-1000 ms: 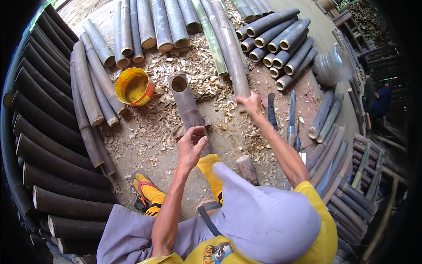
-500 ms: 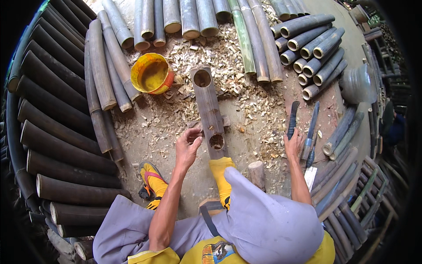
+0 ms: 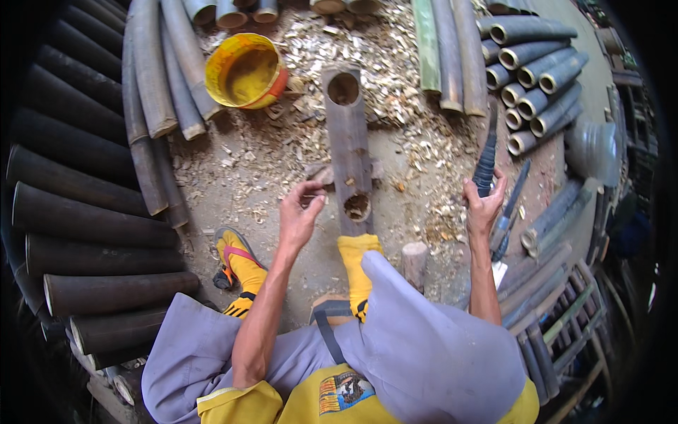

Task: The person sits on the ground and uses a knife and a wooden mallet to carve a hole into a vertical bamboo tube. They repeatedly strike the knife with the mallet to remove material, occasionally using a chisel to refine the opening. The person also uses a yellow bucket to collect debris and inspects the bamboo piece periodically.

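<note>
A bamboo section (image 3: 349, 145) lies in front of me, with one round hole cut near its far end and another near its close end. A yellow-socked foot (image 3: 359, 261) rests against its near end. My left hand (image 3: 299, 212) is just left of the bamboo, fingers curved and thumb apart, with nothing visible in it. On the right, my right hand (image 3: 485, 201) grips the black-wrapped handle of a knife (image 3: 487, 152), its blade pointing away from me. Beside that hand lies another long, narrow tool (image 3: 510, 205), partly hidden by my forearm.
Wood chips (image 3: 406, 152) cover the floor around the bamboo. A yellow and red bucket (image 3: 247, 71) stands at the far left. Dark bamboo poles (image 3: 92, 219) line the left side; cut bamboo tubes (image 3: 540, 81) are stacked at the far right. A short wooden stub (image 3: 414, 265) stands near my knee.
My right hand has closed round the knife handle and raised the knife off the floor. My left hand stays beside the bamboo. The whole view has shifted a little.
</note>
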`<state>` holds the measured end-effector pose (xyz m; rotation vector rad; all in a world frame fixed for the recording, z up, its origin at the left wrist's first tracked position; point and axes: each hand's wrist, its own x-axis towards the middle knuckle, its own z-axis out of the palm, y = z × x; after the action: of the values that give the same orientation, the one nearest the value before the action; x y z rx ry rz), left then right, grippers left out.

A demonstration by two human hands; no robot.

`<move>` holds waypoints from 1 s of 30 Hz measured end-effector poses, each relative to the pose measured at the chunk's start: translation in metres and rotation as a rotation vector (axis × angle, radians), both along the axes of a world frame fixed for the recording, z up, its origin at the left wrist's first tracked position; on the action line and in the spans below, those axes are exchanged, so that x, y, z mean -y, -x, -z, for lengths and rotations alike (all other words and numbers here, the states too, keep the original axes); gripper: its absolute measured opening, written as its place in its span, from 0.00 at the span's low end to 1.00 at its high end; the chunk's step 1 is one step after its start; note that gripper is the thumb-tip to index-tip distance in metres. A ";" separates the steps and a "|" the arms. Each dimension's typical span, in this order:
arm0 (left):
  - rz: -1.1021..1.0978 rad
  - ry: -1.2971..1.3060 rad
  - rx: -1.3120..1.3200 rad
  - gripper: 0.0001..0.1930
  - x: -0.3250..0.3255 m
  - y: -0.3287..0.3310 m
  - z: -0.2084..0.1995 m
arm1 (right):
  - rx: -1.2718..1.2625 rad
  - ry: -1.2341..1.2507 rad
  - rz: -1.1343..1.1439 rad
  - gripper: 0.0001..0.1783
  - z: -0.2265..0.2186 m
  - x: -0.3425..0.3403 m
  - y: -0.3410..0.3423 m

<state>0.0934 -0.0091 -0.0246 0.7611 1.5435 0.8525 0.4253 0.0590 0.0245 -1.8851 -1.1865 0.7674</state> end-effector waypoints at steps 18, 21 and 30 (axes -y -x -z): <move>-0.202 0.075 0.281 0.21 -0.007 -0.007 -0.020 | -0.381 -0.159 -0.857 0.27 -0.007 -0.090 0.225; -0.058 0.008 0.573 0.28 -0.015 -0.007 -0.033 | -0.376 0.122 -0.745 0.23 -0.024 -0.016 0.160; 0.399 0.563 0.536 0.32 -0.005 -0.071 -0.066 | -0.028 0.341 -0.536 0.19 -0.021 0.134 0.064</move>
<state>0.1645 -0.0037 0.0416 0.3602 1.0200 0.2602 0.3608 -0.0750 0.0458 -1.8206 -1.6539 1.3523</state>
